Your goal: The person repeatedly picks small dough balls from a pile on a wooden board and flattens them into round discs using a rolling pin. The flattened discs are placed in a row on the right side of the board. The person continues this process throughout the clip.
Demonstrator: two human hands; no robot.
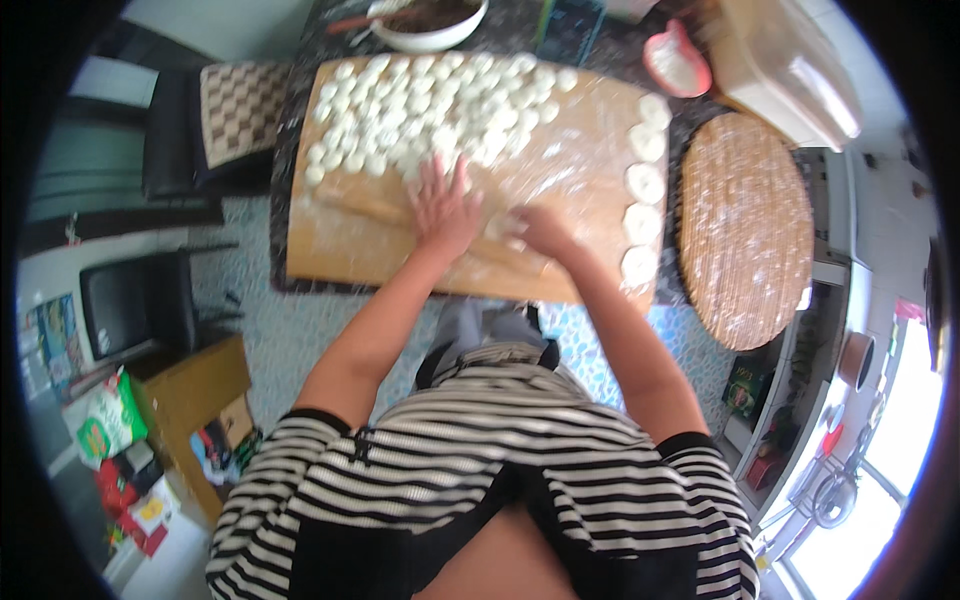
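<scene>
Many small dough pieces (420,105) cover the upper left of a floured wooden board (345,255). My left hand (444,206) lies with its fingers spread at the lower edge of these pieces. To its right my right hand (541,229), blurred and with bent fingers, is low over the board beside a pale dough piece (499,225); whether it grips anything cannot be told. A wooden rolling pin (364,208) seems to lie left of my left hand, partly hidden. Flat round dough wrappers (643,223) form a column along the board's right side.
A round slatted tray (746,232), dusted with flour, stands right of the board. Behind are a white bowl (435,34) with dark filling, a red scoop (677,64) of flour and a large plastic container (795,75). A chair with a checked cushion (241,112) is at left.
</scene>
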